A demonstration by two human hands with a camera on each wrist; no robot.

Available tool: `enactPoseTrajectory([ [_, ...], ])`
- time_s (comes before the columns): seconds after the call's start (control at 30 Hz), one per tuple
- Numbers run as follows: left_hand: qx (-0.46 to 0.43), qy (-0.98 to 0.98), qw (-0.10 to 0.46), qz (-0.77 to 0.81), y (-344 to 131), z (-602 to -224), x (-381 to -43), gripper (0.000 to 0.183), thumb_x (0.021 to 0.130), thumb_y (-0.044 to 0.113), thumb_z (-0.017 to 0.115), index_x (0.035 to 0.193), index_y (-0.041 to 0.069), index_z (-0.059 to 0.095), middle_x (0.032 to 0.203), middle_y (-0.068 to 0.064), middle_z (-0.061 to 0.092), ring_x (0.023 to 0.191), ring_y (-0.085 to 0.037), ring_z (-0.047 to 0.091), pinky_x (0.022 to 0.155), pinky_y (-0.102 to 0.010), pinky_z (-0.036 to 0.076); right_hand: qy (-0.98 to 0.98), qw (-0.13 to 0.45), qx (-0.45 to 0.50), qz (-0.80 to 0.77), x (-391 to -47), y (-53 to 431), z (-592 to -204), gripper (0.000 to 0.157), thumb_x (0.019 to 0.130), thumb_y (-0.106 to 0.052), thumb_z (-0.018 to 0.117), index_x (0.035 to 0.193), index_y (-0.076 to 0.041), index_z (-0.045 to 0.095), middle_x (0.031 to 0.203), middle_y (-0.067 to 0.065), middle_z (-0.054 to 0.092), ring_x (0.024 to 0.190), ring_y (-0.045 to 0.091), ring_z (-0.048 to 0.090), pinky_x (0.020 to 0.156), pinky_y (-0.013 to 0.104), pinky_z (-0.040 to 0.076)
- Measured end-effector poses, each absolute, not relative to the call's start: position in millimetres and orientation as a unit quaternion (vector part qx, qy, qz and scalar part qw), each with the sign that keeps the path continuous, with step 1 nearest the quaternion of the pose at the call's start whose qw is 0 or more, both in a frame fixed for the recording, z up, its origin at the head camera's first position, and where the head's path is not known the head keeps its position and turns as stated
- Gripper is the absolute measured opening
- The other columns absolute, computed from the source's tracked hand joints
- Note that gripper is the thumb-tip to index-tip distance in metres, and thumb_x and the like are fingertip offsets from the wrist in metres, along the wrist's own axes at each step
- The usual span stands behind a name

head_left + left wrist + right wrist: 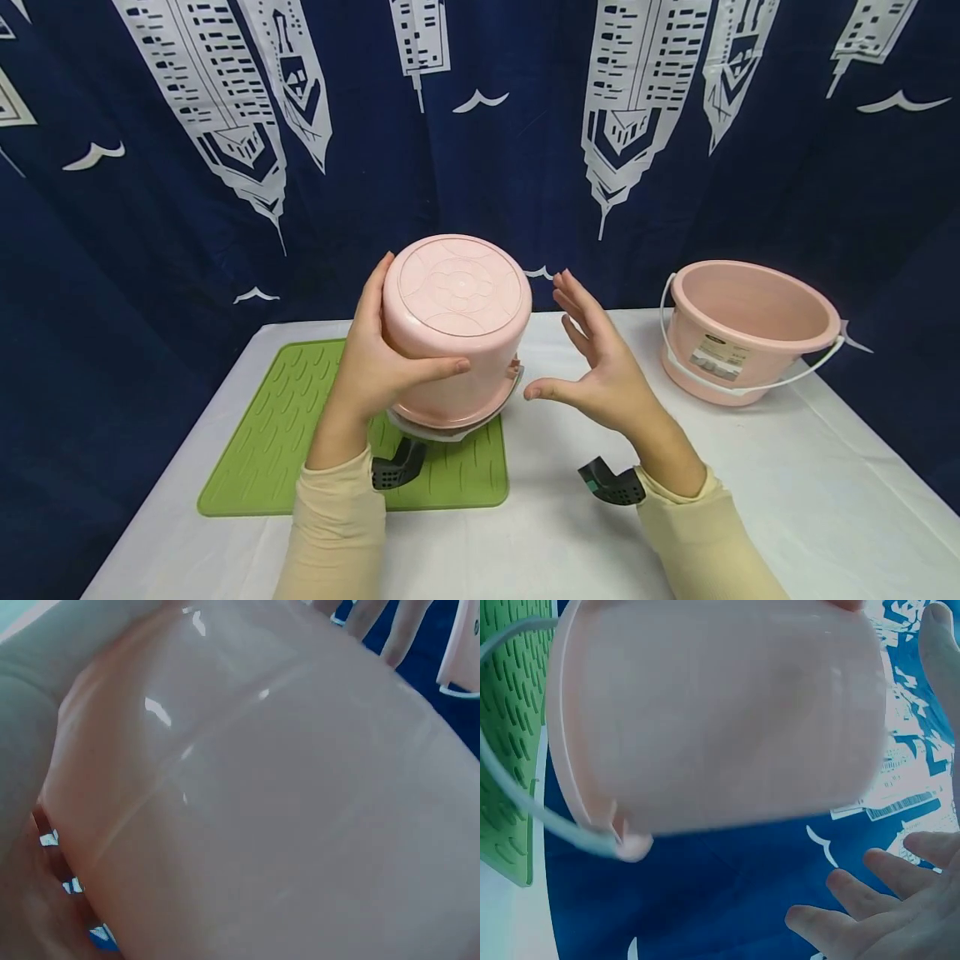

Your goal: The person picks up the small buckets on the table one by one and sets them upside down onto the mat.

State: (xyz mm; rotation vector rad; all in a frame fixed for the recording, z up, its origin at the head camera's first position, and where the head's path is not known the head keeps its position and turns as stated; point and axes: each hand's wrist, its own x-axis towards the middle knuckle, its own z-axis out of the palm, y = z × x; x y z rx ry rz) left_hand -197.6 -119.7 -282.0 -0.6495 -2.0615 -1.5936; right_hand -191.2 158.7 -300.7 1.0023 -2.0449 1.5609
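Note:
Turned over and tilted, a small pink bucket shows its patterned base toward the head view. My left hand grips its side, thumb across the near wall and the other fingers round the left. Its glossy wall fills most of the left wrist view. A pale handle hangs from the rim, which points down over the green mat. Just right of the bucket, my right hand is held apart from it, palm facing the wall, fingers spread and thumb out.
A second pink bucket stands upright at the back right, with a paper label and a white handle lowered round its front. The green mat lies on a white-covered table. Behind hangs a dark blue curtain printed with white buildings.

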Motion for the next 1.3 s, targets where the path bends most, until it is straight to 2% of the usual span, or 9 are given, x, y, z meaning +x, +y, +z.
enactPoseTrajectory([
  [0.23,-0.174,-0.772,0.239,-0.563,-140.1,-280.9,-195.6,0.135,0.053,0.019,0.103,0.160,0.028,0.022,0.158,0.006,0.030,0.139,-0.012,0.035,0.114,-0.038,0.030,-0.729,0.190,0.355,0.554,-193.4,162.3,-302.3,0.120,0.066,-0.031,0.094,0.161,-0.014,0.022,0.162,0.006,0.028,0.148,0.025,0.027,0.115,0.050,0.027],
  [0.57,-0.140,-0.767,0.214,-0.588,-170.1,-290.1,-198.1,0.130,0.059,0.011,0.100,0.160,0.028,0.021,0.155,0.003,0.037,0.134,-0.015,0.042,0.109,-0.036,0.036,-0.740,0.178,0.350,0.545,-195.0,164.3,-305.3,0.121,0.066,-0.021,0.095,0.162,-0.015,0.021,0.163,0.004,0.027,0.148,0.022,0.026,0.115,0.049,0.026],
  [0.83,-0.115,-0.746,0.213,-0.620,-203.5,-283.5,-199.7,0.120,0.065,-0.003,0.093,0.160,0.021,0.024,0.153,-0.007,0.039,0.131,-0.020,0.042,0.102,-0.026,0.039,-0.747,0.175,0.341,0.543,-195.0,170.0,-303.5,0.124,0.063,-0.013,0.097,0.162,-0.017,0.021,0.163,0.002,0.027,0.148,0.021,0.026,0.116,0.048,0.025],
  [1.0,-0.085,-0.761,0.225,-0.603,-225.2,-272.6,-199.8,0.116,0.067,-0.001,0.092,0.159,0.021,0.026,0.153,-0.008,0.039,0.129,-0.018,0.042,0.102,-0.023,0.037,-0.750,0.174,0.339,0.540,-195.4,171.1,-303.8,0.124,0.063,-0.013,0.096,0.162,-0.015,0.021,0.163,0.003,0.027,0.148,0.021,0.026,0.115,0.050,0.025],
  [1.3,-0.028,-0.831,0.188,-0.523,-272.7,-271.6,-202.4,0.117,0.078,0.015,0.088,0.163,0.022,0.008,0.163,-0.009,0.024,0.137,-0.018,0.034,0.111,-0.030,0.029,-0.754,0.178,0.338,0.534,-198.0,174.1,-302.5,0.123,0.065,-0.017,0.096,0.162,-0.015,0.020,0.164,0.003,0.025,0.149,0.023,0.025,0.115,0.051,0.025],
])
